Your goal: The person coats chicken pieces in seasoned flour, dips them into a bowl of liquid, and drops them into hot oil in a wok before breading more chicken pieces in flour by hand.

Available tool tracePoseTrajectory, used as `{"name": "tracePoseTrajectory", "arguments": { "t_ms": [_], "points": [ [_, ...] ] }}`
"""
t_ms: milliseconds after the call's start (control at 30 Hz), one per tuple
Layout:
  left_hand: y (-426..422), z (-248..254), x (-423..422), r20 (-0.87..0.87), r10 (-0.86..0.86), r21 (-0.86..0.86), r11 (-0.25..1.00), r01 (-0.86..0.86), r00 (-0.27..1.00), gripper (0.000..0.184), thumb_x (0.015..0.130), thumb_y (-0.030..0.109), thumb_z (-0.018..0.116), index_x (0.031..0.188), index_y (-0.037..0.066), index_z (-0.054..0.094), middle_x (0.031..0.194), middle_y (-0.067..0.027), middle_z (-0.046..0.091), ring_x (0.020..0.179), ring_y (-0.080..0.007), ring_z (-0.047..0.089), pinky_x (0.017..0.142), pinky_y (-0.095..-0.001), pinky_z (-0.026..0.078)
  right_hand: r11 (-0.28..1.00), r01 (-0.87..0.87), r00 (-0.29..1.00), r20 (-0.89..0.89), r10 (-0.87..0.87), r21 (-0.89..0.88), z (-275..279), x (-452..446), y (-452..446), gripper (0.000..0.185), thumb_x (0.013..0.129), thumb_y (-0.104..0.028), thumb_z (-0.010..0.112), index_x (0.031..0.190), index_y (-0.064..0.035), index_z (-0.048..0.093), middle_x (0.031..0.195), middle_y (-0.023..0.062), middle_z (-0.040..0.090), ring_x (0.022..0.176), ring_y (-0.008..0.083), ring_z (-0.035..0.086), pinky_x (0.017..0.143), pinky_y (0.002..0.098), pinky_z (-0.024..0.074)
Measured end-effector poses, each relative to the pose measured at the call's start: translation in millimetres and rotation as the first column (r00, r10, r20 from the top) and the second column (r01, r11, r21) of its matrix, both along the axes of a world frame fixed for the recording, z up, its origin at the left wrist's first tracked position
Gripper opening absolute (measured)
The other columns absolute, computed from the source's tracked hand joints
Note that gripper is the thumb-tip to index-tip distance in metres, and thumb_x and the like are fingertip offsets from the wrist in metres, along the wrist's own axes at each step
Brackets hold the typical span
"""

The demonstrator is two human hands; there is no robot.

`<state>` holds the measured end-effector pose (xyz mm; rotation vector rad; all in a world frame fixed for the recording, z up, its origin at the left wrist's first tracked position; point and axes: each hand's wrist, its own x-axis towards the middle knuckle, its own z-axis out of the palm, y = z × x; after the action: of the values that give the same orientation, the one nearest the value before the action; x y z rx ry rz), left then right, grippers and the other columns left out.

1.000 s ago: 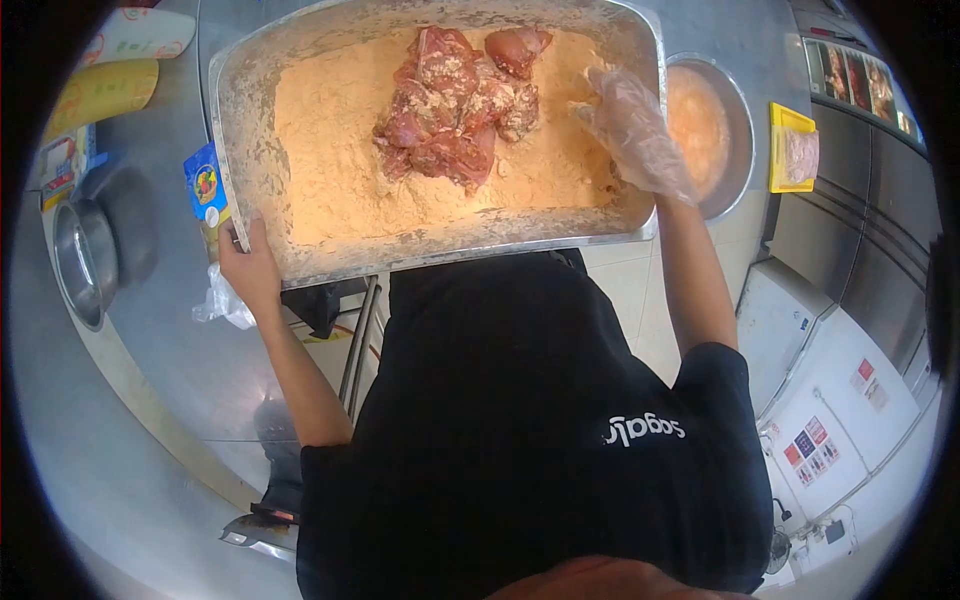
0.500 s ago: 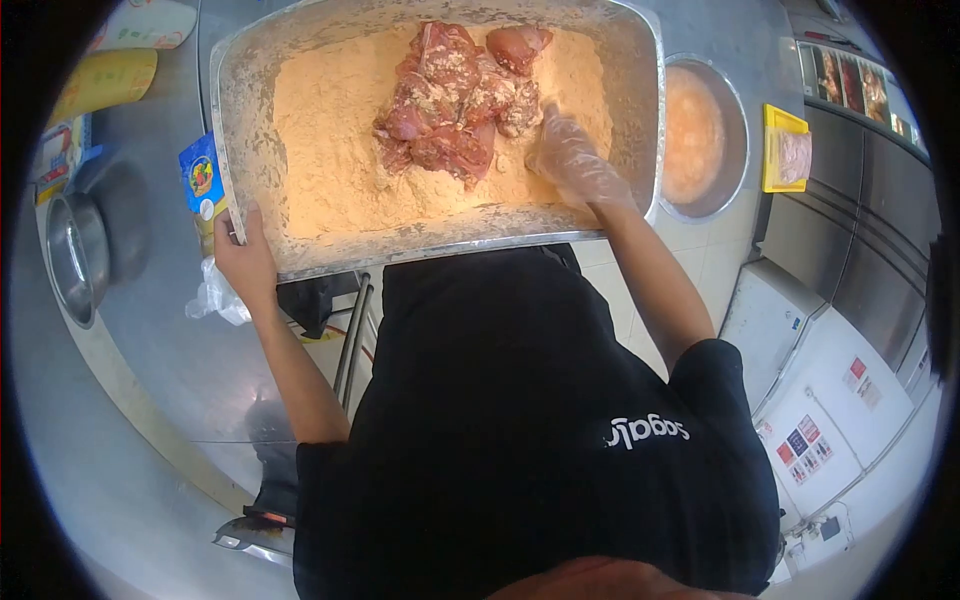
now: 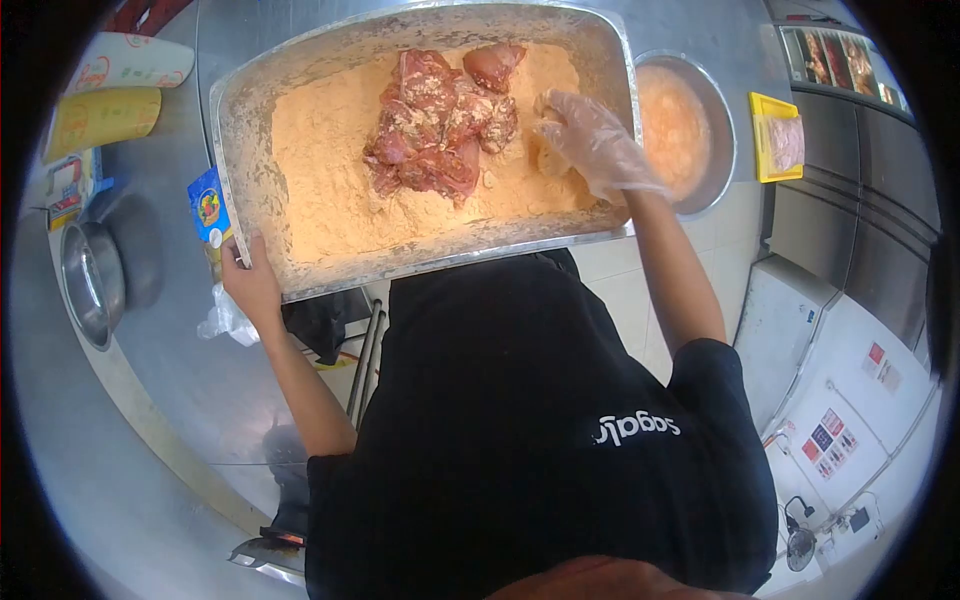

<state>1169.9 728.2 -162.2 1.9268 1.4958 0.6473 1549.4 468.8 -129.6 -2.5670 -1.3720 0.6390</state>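
Observation:
A large metal pan (image 3: 420,268) holds a bed of pale orange flour (image 3: 320,150). A heap of raw meat pieces (image 3: 430,130), partly dusted, lies on the flour near the middle. My left hand (image 3: 250,285) grips the pan's near left corner, fingers hooked over the rim. My right hand (image 3: 595,145), in a clear plastic glove, is at the right side of the pan, over the flour and apart from the meat. Its fingers are curled downward around some flour; the fingertips are partly hidden.
A round metal bowl (image 3: 725,130) of cloudy orange liquid stands right of the pan. A yellow tray (image 3: 762,140) lies farther right. Left are a blue packet (image 3: 208,205), a clear plastic bag (image 3: 228,318) and a steel bowl (image 3: 95,285). A white freezer (image 3: 840,390) stands at lower right.
My right hand has drawn back to the right from beside the meat, its fingers now curled. My left hand still holds the pan corner. The whole view has shifted slightly.

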Motion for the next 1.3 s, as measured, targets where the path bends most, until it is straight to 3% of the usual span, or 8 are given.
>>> {"name": "tracePoseTrajectory", "arguments": {
  "t_ms": [333, 433, 533, 633, 933, 1033, 1233, 1300],
  "points": [
    [0, -3, 1, 0.037, 0.012, 0.056, 0.998, -0.014, 0.999, 0.028, 0.087, 0.021, 0.068, 0.102, -0.002, 0.063, 0.092, -0.0139, 0.069, 0.080, -0.0210, 0.062, 0.077, -0.0344, 0.048, 0.988, -0.010, 0.995, -0.100, -0.006, -0.152, 37, -1, -3, 0.031, 0.089, -0.016, 0.058, 0.117, -0.0025, 0.060, 0.114, 0.0184, 0.062, 0.109, 0.0354, 0.058, 0.096, 0.0430, 0.0449],
    [-1, 6, 0, -0.099, 0.034, -0.012, 0.999, -0.035, 0.995, 0.030, 0.086, 0.023, 0.069, 0.102, -0.002, 0.064, 0.091, -0.0140, 0.069, 0.078, -0.0206, 0.063, 0.075, -0.0344, 0.049, 0.999, -0.050, 0.998, 0.024, 0.050, 0.006, 64, -1, -9, 0.031, 0.085, -0.009, 0.060, 0.116, -0.0023, 0.060, 0.110, 0.0189, 0.063, 0.106, 0.0359, 0.059, 0.093, 0.0425, 0.0474],
    [-2, 7, 2, -0.099, 0.105, -0.046, 0.993, -0.110, 0.990, 0.031, 0.085, 0.025, 0.070, 0.100, -0.002, 0.065, 0.088, -0.0137, 0.069, 0.077, -0.0204, 0.063, 0.074, -0.0338, 0.049, 0.955, -0.005, 0.996, -0.089, 0.033, 0.297, 42, 0, -18, 0.034, 0.081, -0.005, 0.064, 0.115, -0.0013, 0.060, 0.107, 0.0197, 0.063, 0.104, 0.0362, 0.059, 0.089, 0.0421, 0.0485],
    [-2, 2, -1, -0.058, 0.120, 0.006, 0.993, -0.120, 0.991, 0.033, 0.084, 0.026, 0.070, 0.101, -0.001, 0.065, 0.088, -0.0127, 0.069, 0.075, -0.0206, 0.063, 0.072, -0.0334, 0.048, 0.970, -0.093, 0.988, 0.139, 0.063, 0.223, 35, 8, -8, 0.035, 0.080, -0.006, 0.062, 0.115, -0.0014, 0.061, 0.107, 0.0200, 0.063, 0.104, 0.0361, 0.059, 0.087, 0.0429, 0.0478],
    [0, -6, -6, 0.003, 0.120, -0.023, 0.993, -0.119, 0.993, 0.030, 0.084, 0.023, 0.069, 0.103, -0.001, 0.065, 0.089, -0.0137, 0.069, 0.076, -0.0199, 0.063, 0.074, -0.0319, 0.048, 0.988, -0.153, 0.963, 0.220, 0.155, -0.026, -29, 10, 18, 0.023, 0.080, -0.010, 0.063, 0.101, -0.0028, 0.067, 0.093, 0.0198, 0.067, 0.089, 0.0370, 0.064, 0.079, 0.0437, 0.0494],
    [-1, 0, -2, 0.077, 0.119, -0.088, 0.990, -0.112, 0.990, 0.029, 0.085, 0.021, 0.068, 0.103, -0.002, 0.064, 0.091, -0.0142, 0.069, 0.081, -0.0197, 0.064, 0.077, -0.0320, 0.048, 0.986, -0.113, 0.992, 0.072, 0.105, 0.123, 1, 14, 23, 0.028, 0.079, -0.008, 0.060, 0.106, -0.0010, 0.064, 0.097, 0.0233, 0.064, 0.093, 0.0365, 0.062, 0.080, 0.0423, 0.0476],
    [1, -2, -6, 0.149, 0.073, -0.118, 0.991, -0.056, 0.986, 0.031, 0.087, 0.021, 0.068, 0.103, -0.005, 0.063, 0.094, -0.0143, 0.069, 0.087, -0.0184, 0.064, 0.081, -0.0314, 0.048, 0.961, 0.273, 0.961, 0.031, -0.274, 0.045, 40, 19, 28, 0.029, 0.080, -0.014, 0.065, 0.106, -0.0011, 0.065, 0.084, 0.0194, 0.063, 0.079, 0.0280, 0.063, 0.073, 0.0349, 0.0484],
    [2, -3, -8, 0.153, 0.076, -0.163, 0.985, -0.050, 0.985, 0.034, 0.087, 0.021, 0.068, 0.104, -0.007, 0.062, 0.096, -0.0155, 0.068, 0.088, -0.0190, 0.063, 0.082, -0.0315, 0.047, 0.843, 0.513, 0.806, -0.427, -0.409, 0.160, 33, 35, 10, 0.028, 0.081, -0.015, 0.065, 0.106, -0.0017, 0.065, 0.083, 0.0168, 0.063, 0.077, 0.0242, 0.062, 0.070, 0.0333, 0.0477]
  ]
}}
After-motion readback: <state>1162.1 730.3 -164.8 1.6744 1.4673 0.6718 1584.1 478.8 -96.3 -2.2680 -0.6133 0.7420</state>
